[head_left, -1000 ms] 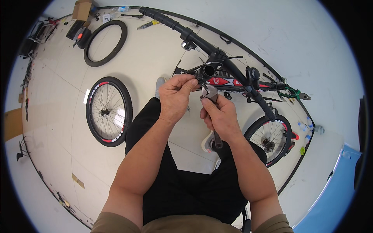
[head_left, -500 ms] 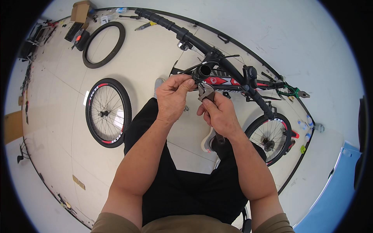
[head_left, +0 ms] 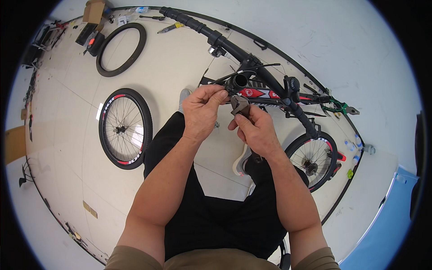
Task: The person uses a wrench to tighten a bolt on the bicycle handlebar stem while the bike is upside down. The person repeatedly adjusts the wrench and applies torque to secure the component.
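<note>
My right hand [head_left: 257, 130] is closed on an adjustable wrench [head_left: 241, 106], with the grey jaws up near the bicycle and most of the handle hidden. Beside it my left hand [head_left: 200, 110] pinches at the base of a round black tube [head_left: 238, 81] on the bicycle; what lies between its fingertips is too hidden to make out. The red, white and black bicycle frame [head_left: 261, 93] stretches to the right behind the wrench. Over it runs the black handlebar [head_left: 234, 53], slanting from upper left to lower right, with a bell [head_left: 215, 51] on it.
A loose spoked wheel [head_left: 148, 135] stands to my left, and a bare tire [head_left: 142, 45] lies beyond it. The bicycle's other wheel [head_left: 333, 150] is at my right. Farther off are a cardboard box [head_left: 93, 12], a yellow-and-grey tool [head_left: 170, 28] and green-handled pliers [head_left: 344, 108].
The wrench has rotated in my right hand, so its jaws face differently and less of its handle shows. My left hand keeps its pinch in nearly the same place.
</note>
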### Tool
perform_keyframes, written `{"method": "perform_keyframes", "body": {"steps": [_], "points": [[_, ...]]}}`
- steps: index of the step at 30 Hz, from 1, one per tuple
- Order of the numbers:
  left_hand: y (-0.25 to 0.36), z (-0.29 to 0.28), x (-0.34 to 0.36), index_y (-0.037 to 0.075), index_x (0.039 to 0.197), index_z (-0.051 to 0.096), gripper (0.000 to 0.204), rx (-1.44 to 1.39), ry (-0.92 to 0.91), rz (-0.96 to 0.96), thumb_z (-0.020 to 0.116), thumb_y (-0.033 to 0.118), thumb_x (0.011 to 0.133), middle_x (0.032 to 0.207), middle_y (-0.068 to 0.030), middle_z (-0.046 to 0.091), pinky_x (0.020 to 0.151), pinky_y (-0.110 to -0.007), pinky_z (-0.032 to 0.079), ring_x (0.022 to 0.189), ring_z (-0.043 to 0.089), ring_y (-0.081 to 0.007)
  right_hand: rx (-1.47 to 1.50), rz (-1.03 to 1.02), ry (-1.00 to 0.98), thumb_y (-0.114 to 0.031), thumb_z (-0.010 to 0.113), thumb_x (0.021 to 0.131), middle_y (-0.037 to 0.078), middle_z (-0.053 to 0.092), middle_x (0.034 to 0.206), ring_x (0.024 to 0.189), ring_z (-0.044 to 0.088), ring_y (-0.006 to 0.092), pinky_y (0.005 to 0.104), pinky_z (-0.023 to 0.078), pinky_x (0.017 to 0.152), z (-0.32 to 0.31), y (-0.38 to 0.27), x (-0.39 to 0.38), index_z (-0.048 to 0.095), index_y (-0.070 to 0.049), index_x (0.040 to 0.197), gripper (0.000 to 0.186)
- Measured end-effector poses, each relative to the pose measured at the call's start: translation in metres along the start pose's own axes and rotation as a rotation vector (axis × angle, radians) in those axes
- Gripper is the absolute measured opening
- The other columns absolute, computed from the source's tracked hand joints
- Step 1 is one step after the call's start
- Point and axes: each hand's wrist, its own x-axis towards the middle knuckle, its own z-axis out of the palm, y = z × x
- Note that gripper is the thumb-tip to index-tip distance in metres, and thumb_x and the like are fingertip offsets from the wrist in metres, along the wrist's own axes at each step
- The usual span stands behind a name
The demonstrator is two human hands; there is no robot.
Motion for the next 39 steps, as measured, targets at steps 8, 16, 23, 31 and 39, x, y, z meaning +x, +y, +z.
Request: {"method": "perform_keyframes", "body": {"steps": [8, 16, 23, 31, 39], "points": [[-0.001, 0.001, 0.000, -0.004, 0.101, 0.070, 0.009, -0.005, 0.004, -0.009, 0.068, -0.004, 0.093, 0.092, -0.0079, 0.073, 0.078, -0.027, 0.058, 0.083, 0.070, -0.0131, 0.083, 0.098, 0.085, -0.017, 0.063, 0.099, 0.009, 0.068, 0.075, 0.046, 0.051, 0.0087, 0.0253, 0.035, 0.040, 0.006, -0.003, 0.000, 0.062, 0.001, 0.099, 0.017], [-0.004, -0.002, 0.000, -0.004, 0.104, 0.070, 0.010, 0.006, -0.003, 0.009, 0.068, -0.002, 0.094, 0.093, -0.0086, 0.073, 0.078, -0.027, 0.059, 0.083, 0.071, -0.0144, 0.058, 0.146, 0.145, -0.022, 0.071, 0.094, 0.008, 0.065, 0.069, 0.046, 0.053, 0.0092, 0.0254, 0.038, 0.041, 0.012, -0.009, 0.003, 0.063, 0.002, 0.097, 0.025], [-0.001, 0.000, 0.000, -0.004, 0.101, 0.070, 0.009, -0.019, 0.003, -0.012, 0.068, -0.004, 0.093, 0.092, -0.0089, 0.073, 0.078, -0.027, 0.059, 0.083, 0.071, -0.0147, 0.166, 0.042, 0.085, -0.013, 0.056, 0.098, 0.014, 0.066, 0.078, 0.045, 0.046, 0.0089, 0.0258, 0.033, 0.041, 0.013, 0.002, 0.002, 0.056, 0.002, 0.107, 0.017], [0.001, 0.001, 0.000, -0.005, 0.102, 0.070, 0.009, -0.006, 0.000, -0.023, 0.068, -0.003, 0.093, 0.092, -0.0093, 0.073, 0.079, -0.027, 0.059, 0.084, 0.071, -0.0149, 0.128, 0.020, 0.059, -0.010, 0.052, 0.099, 0.015, 0.066, 0.081, 0.046, 0.047, 0.0090, 0.0252, 0.033, 0.041, 0.011, 0.002, 0.000, 0.056, 0.002, 0.108, 0.015], [0.001, 0.002, 0.000, -0.004, 0.102, 0.070, 0.009, -0.022, -0.002, -0.015, 0.068, -0.003, 0.093, 0.093, -0.0091, 0.073, 0.080, -0.028, 0.060, 0.084, 0.071, -0.0149, 0.118, 0.008, 0.050, -0.013, 0.053, 0.103, 0.013, 0.067, 0.079, 0.047, 0.048, 0.0087, 0.0245, 0.035, 0.042, 0.010, 0.006, 0.001, 0.057, 0.001, 0.109, 0.015]]}}
